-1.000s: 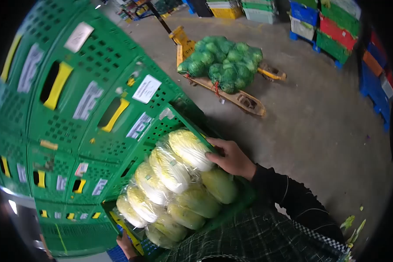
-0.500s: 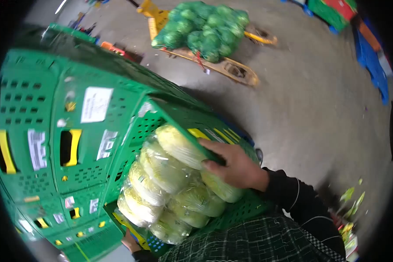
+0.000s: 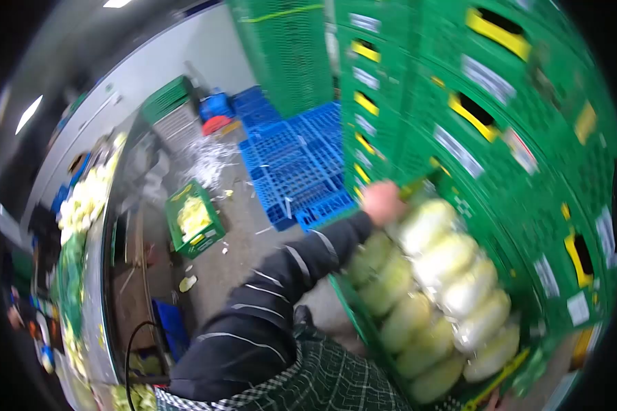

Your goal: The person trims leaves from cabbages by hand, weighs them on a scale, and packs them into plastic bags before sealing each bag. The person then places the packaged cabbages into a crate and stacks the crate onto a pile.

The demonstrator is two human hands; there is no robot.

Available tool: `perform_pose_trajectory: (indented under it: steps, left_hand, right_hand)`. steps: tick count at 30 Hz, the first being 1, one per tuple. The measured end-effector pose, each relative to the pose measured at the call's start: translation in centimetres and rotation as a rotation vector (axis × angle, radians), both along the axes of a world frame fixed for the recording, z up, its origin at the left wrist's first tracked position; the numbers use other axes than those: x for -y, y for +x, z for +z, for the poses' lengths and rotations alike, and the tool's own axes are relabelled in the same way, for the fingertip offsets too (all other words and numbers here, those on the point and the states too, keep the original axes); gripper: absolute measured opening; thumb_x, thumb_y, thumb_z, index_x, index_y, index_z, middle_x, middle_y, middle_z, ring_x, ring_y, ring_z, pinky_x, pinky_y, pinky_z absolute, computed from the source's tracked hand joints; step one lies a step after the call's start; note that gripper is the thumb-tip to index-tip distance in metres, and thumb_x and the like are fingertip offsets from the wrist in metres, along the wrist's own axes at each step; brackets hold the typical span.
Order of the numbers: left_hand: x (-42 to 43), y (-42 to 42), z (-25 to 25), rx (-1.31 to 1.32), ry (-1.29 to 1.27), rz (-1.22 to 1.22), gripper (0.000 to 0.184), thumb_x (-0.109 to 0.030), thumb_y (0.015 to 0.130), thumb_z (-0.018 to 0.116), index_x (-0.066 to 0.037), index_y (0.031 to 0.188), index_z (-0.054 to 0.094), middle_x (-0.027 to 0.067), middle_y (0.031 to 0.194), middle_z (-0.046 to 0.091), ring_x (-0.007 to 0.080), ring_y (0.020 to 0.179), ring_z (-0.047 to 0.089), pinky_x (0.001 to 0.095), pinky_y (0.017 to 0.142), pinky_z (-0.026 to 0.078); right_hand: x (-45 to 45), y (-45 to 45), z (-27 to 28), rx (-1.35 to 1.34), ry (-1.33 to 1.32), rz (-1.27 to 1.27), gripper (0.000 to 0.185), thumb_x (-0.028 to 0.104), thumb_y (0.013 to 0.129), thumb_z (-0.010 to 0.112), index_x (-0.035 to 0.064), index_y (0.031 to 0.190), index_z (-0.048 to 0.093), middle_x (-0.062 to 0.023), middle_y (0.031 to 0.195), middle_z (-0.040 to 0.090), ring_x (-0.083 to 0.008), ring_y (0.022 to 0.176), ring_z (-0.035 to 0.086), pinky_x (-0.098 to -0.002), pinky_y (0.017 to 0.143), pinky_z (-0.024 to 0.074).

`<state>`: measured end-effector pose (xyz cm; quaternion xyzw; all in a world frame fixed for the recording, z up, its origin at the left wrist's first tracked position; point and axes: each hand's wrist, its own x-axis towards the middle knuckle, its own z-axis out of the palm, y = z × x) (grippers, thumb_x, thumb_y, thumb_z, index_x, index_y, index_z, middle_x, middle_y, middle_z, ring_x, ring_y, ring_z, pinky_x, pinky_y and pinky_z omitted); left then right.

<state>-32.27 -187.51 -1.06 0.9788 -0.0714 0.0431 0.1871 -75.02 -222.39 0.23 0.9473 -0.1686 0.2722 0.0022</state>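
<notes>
A green plastic crate [image 3: 353, 308] full of plastic-wrapped napa cabbages [image 3: 445, 257] is in front of me, beside a tall stack of crates. At its far end, my left hand [image 3: 382, 202] is closed on the rim; motion blur smears the fingers. Only a bit of my right hand [image 3: 493, 401] shows at the bottom edge, by the yellow handle [image 3: 498, 383] at the crate's near end, and it appears closed on the crate there. The cabbages lie side by side in rows.
Stacked green crates [image 3: 459, 103] rise along the right. Blue pallets [image 3: 295, 161] lie on the floor ahead. A small green crate with leaf trimmings [image 3: 193, 216] stands left, near a metal worktable [image 3: 103, 294] holding cabbages. Loose leaves [image 3: 187, 283] lie on the floor.
My view has swung left, from the netted cabbages on the pallet jack to the worktable and blue pallets. Both hands stay at the crate, which now appears lower right beside the stack.
</notes>
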Motion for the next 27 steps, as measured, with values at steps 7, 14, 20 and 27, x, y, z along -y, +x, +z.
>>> perform_pose_trajectory:
  steps: [7, 14, 20, 27]
  left_hand:
    - [-2.8, 0.5, -1.6, -0.346, -0.7, -0.406, 0.078, -0.06, 0.065, 0.069, 0.005, 0.106, 0.058, 0.0219, 0.103, 0.062, 0.0305, 0.096, 0.061, 0.0371, 0.08, 0.049]
    - [-23.9, -5.1, -6.6, -0.751, -0.973, -0.692, 0.04, -0.036, 0.088, 0.059, 0.003, 0.098, 0.063, 0.008, 0.087, 0.064, 0.014, 0.082, 0.056, 0.0311, 0.07, 0.046]
    - [-43.0, -2.0, -12.9, -0.659, -1.118, -0.147, 0.032, -0.029, 0.087, 0.063, 0.0, 0.099, 0.066, 0.0021, 0.086, 0.065, 0.0091, 0.079, 0.057, 0.0251, 0.073, 0.047]
    - [-68.6, -5.4, -24.8, -0.468, -0.761, 0.542, 0.03, -0.028, 0.089, 0.057, 0.0, 0.097, 0.063, 0.013, 0.072, 0.066, 0.0222, 0.063, 0.065, 0.0352, 0.056, 0.049]
  right_hand:
    - [-16.8, 13.9, 4.1, 0.145, 0.56, 0.189, 0.04, 0.008, 0.083, 0.06, 0.0005, 0.122, 0.054, -0.0194, 0.102, 0.06, -0.0244, 0.089, 0.059, -0.0359, 0.075, 0.0492]
    - [-37.8, 27.6, 0.6, 0.043, 0.372, 0.639, 0.04, 0.014, 0.086, 0.063, -0.0053, 0.118, 0.052, -0.0172, 0.102, 0.06, -0.0255, 0.086, 0.058, -0.0337, 0.078, 0.0476]
    - [-53.3, 35.6, -5.2, -0.476, 0.766, 0.929, 0.039, 0.011, 0.076, 0.072, -0.001, 0.111, 0.058, -0.0116, 0.093, 0.059, -0.0165, 0.066, 0.064, -0.0251, 0.058, 0.0509]
    - [-68.8, 51.7, -14.1, -1.095, 0.454, 1.26, 0.042, 0.038, 0.086, 0.058, 0.0099, 0.117, 0.055, -0.0153, 0.095, 0.059, -0.0346, 0.089, 0.059, -0.0408, 0.074, 0.0485]
